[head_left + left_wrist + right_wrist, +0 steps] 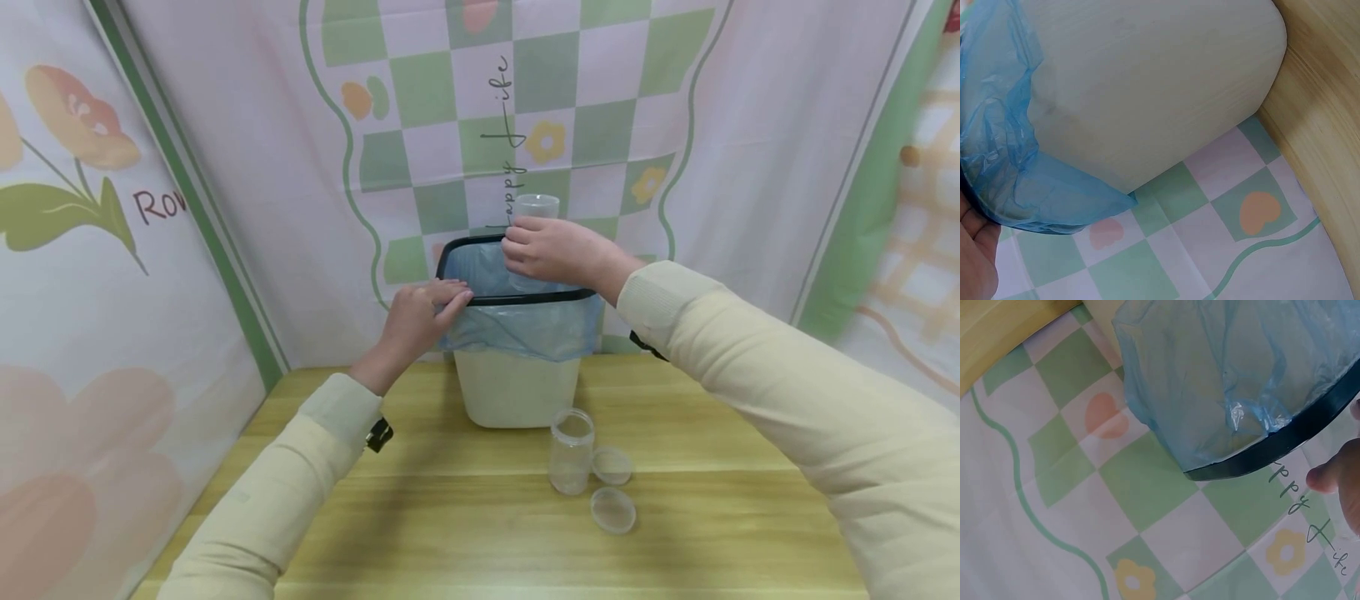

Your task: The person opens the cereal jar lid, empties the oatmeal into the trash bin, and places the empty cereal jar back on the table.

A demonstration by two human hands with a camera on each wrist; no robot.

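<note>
A white trash can (517, 392) with a black rim and a blue plastic liner (525, 332) stands at the back of the table. My left hand (420, 321) grips the rim at its near left corner; in the left wrist view its fingers (975, 228) bend at the rim. Over the can's opening, my right hand (558, 250) holds a clear plastic jar (537, 205) upright, its lower part inside the mouth of the can. Part of that jar hides behind the fingers. The right wrist view catches only the thumb (1329, 478) beside the black rim (1285, 447).
A second clear jar (570, 467), without a lid, stands on the wooden table (450, 533) in front of the can. Two clear round lids (612, 467) lie just right of it. Behind the can hangs a checkered curtain (480, 83).
</note>
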